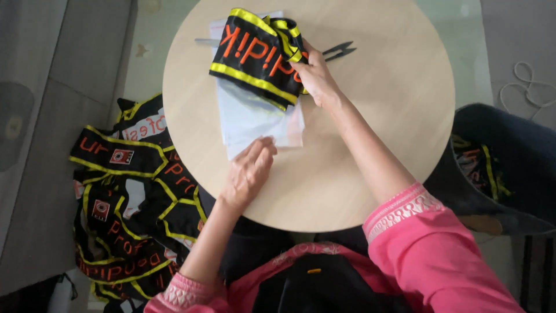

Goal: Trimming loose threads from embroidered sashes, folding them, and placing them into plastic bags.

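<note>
Sleeves: pink sleeves (423, 232) with pale patterned cuffs sit closest to the lens, one on each forearm, above a dark lap.
Left hand: the left hand (249, 171) lies palm down with fingers loosely curled, fingertips pressing the near edge of the clear plastic bag (255, 119); it grips nothing that I can see.
Right hand: the right hand (315, 78) is clenched on the right end of the black sash (255, 55), thumb and fingers pinching the folded cloth.
Black sash: folded into a thick bundle, black with yellow borders and orange lettering, lifted slightly and lying over the far part of the plastic bag, just left of the right hand.
Plastic bag: flat on the desk (370, 69), between the two hands, its far half covered by the sash.
Scissors: dark scissors (339, 51) lie on the desk just beyond the right hand, blades pointing right, partly hidden by the sash.
Desk: round, pale wood.
Sash pile: a heap of similar sashes (127, 197) rests on the floor, left of the left hand.
Dark bag: a dark blue bag (504, 162) stands open on the floor, right of the right forearm, with more sashes inside.
</note>
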